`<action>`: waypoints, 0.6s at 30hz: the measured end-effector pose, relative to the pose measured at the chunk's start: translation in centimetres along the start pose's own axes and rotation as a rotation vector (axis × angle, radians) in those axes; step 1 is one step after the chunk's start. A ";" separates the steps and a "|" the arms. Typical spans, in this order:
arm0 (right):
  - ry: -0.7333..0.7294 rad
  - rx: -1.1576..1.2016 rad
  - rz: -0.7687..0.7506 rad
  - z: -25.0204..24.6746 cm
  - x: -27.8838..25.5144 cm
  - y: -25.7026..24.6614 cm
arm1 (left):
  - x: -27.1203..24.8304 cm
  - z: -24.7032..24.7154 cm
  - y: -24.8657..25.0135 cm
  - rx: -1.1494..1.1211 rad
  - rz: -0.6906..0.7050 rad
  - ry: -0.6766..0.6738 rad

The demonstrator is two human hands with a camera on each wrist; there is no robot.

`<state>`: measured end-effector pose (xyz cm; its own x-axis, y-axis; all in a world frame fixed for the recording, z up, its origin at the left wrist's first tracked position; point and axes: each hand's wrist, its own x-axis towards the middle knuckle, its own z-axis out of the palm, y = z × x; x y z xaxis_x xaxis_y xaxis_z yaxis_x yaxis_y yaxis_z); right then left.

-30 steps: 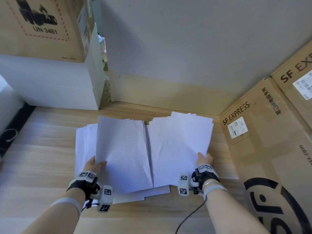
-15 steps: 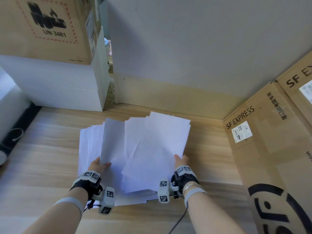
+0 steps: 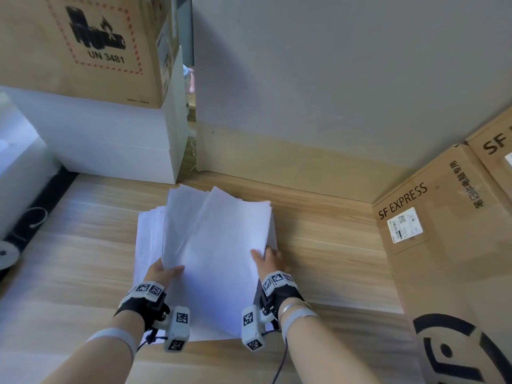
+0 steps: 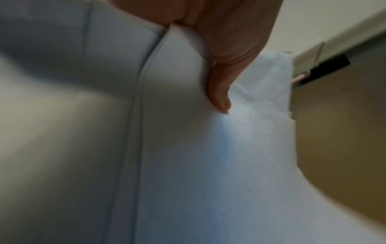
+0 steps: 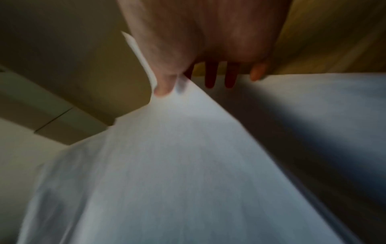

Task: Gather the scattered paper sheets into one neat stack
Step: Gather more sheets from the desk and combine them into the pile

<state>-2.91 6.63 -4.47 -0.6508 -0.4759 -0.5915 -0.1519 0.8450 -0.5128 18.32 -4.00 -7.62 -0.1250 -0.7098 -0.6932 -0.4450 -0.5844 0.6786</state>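
Head view, paper sheets (image 3: 213, 253): a white, loosely overlapped pile on the wooden desk (image 3: 332, 261), far edges fanned and uneven, upper sheets lifted off the flat ones beneath.
Head view, left hand (image 3: 163, 274): at the pile's near-left edge, thumb lying on top of the upper sheets, other fingers hidden beneath.
Head view, right hand (image 3: 270, 257): at the pile's right edge, thumb on top of the paper, remaining fingers out of sight under it.
Head view, surroundings: SF EXPRESS carton (image 3: 443, 245) well right of the pile; white box (image 3: 110, 145) beyond the pile to the left, with a brown UN 3481 carton (image 3: 91, 45) stacked on it; grey wall (image 3: 332, 79) behind the pile.

Left wrist view, left hand (image 4: 225, 49): thumb pressed down on the top sheet, pinching a bundle of paper sheets (image 4: 229, 165) at its edge; other fingers hidden, spread or together cannot be told.
Left wrist view, paper: blurred, filling most of the frame, one sheet edge running as a long line left of the thumb.

Right wrist view, right hand (image 5: 208, 41): thumb pinching the lifted paper sheets (image 5: 167, 165) from above, fingers (image 5: 258, 74) extended side by side, slightly apart, tips at the edge of the lower paper.
Right wrist view, paper: blurred, upper layer raised off the layer below.
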 end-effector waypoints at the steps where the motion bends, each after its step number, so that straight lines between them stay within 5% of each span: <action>1: 0.051 0.036 0.022 -0.2 0.3 0.4 | 0.0 -0.3 -0.2 -0.039 0.002 0.014; 5: 0.089 0.034 0.133 -1.0 0.6 2.3 | 0.2 -1.3 -1.0 -0.121 -0.038 0.023; 12: -0.099 0.044 0.129 -1.1 0.8 3.9 | -0.1 0.2 -1.0 -0.145 -0.059 -0.049; 18: 0.163 0.083 0.136 -5.1 1.3 7.4 | -1.2 2.3 -0.4 -0.145 -0.035 -0.076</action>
<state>-8.65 13.50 -5.89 -0.7739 -0.3073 -0.5537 0.0032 0.8725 -0.4886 16.58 -2.05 -7.60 -0.1803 -0.6594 -0.7298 -0.3183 -0.6630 0.6776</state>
